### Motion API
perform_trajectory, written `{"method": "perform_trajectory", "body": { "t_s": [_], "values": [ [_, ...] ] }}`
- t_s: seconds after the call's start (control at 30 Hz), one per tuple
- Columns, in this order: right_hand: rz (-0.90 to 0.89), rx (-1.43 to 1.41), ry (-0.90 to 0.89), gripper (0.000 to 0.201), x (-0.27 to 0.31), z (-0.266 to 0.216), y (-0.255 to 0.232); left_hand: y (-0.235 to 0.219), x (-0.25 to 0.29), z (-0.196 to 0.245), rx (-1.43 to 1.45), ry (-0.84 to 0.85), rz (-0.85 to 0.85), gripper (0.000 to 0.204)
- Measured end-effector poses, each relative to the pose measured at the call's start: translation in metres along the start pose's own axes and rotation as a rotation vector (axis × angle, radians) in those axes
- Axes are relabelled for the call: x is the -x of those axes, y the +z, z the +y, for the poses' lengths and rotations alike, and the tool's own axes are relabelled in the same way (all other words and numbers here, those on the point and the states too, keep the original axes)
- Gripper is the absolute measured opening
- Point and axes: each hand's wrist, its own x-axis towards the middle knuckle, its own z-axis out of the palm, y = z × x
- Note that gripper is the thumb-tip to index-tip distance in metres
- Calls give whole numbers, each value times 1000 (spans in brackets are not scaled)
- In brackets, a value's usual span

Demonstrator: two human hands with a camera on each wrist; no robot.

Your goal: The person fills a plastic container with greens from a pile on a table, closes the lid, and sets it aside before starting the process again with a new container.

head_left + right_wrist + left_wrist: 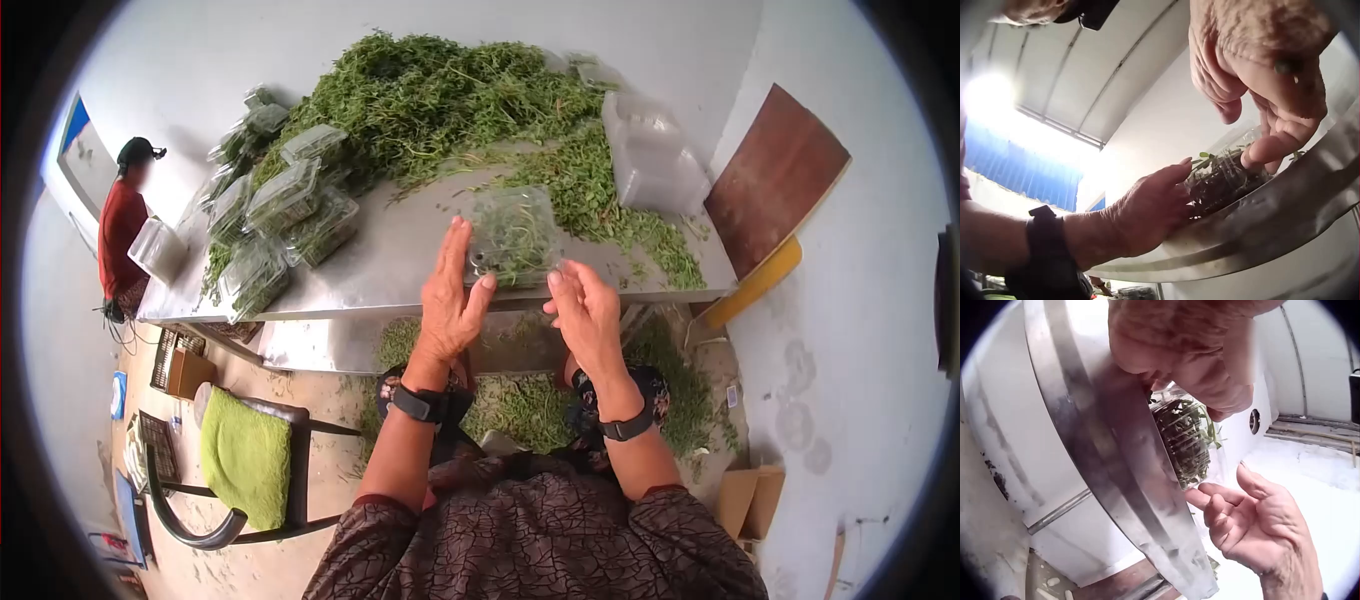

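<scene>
A clear plastic clamshell box [512, 235] filled with leafy green sprigs sits near the front edge of the metal table [390, 265]. My left hand [452, 300] lies along the box's left side, fingers straight and thumb raised. At the near right corner is my right hand [588, 315], its fingers loosely bent with the fingertips right at the box wall. Seen from the right wrist, sprigs [1207, 162] poke out at the box's top edge. Neither hand wraps round the box.
A large heap of greens [430, 100] covers the table's back. Filled boxes [285, 195] are piled at left; a stack of empty clear boxes [650, 155] stands at right. A chair with a green cover [245, 460] is at lower left. Another person [125, 235] is at far left.
</scene>
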Motion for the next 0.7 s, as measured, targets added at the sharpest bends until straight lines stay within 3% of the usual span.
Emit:
{"method": "perform_trajectory", "body": {
  "t_s": [0.4,0.47,0.57,0.7],
  "values": [
    [164,-342,237,19,-28,-9,-2,-6,5,16,18,8,61,58],
    [168,-346,255,19,-33,-10,-8,-15,5,17,303,-169,-30,50],
    [181,-352,277,18,-38,-11,-11,-19,2,10,177,-205,65,44],
    [161,-326,278,16,-44,-11,-13,-10,-11,-7,319,-320,104,49]
  ]
}}
